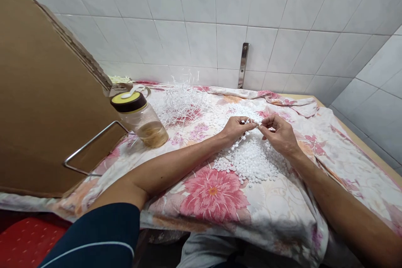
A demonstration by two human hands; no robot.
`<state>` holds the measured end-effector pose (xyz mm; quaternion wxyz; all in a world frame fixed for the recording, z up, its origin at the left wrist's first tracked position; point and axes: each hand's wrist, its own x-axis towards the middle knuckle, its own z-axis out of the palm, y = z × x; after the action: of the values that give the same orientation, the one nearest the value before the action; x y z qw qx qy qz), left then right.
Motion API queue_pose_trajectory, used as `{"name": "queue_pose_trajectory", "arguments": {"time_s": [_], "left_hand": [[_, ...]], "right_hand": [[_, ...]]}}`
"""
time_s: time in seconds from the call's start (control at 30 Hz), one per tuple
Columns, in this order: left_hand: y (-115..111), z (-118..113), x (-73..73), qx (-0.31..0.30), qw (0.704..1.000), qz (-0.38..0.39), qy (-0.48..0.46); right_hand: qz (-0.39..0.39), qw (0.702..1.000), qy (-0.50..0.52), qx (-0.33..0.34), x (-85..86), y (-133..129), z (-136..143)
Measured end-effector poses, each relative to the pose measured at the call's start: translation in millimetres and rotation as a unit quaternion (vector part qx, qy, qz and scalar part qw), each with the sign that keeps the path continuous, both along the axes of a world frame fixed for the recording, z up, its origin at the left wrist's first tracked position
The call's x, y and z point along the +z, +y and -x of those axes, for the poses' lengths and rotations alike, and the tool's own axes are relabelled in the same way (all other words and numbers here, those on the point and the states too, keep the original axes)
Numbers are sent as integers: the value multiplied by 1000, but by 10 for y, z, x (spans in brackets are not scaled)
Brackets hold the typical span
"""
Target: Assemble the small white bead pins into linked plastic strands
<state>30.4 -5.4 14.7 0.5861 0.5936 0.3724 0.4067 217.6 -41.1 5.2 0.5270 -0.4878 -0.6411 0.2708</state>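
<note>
Cardboard [53,100] at 9 o'clock; yellow-lidded bottle [143,121], part-filled, nearer centre. Metal bracket [243,65] at 1, against tiled wall [201,6].

Above a pile of small white beads [251,167], the left hand [237,130] holds a thin white strip [238,144] with bead-like knobs, and the right hand [279,136] pinches at its end, the two hands' fingertips nearly touching. A tangle of white plastic sprues [185,104] lies beyond, on the flowered cloth [213,194] that covers the counter [385,171]. Left of it stands a clear drinking bottle [150,130] with a yellow-and-black lid, part full of amber liquid, beside a large cardboard sheet [47,92].
</note>
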Motion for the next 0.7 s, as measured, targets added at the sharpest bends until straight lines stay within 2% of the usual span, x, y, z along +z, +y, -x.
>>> {"name": "queue_pose_trajectory", "arguments": {"time_s": [0.17,0.33,0.7], "left_hand": [[-1,5,-8,-17,1000,-8,9],[16,-6,-36,1,1000,-22,11],[-31,-14,7,14,998,-51,32]], "right_hand": [[16,1000,-6,24,8,-22,0],[18,999,-1,37,-8,-20,-4],[5,999,14,28,-9,-27,18]]}}
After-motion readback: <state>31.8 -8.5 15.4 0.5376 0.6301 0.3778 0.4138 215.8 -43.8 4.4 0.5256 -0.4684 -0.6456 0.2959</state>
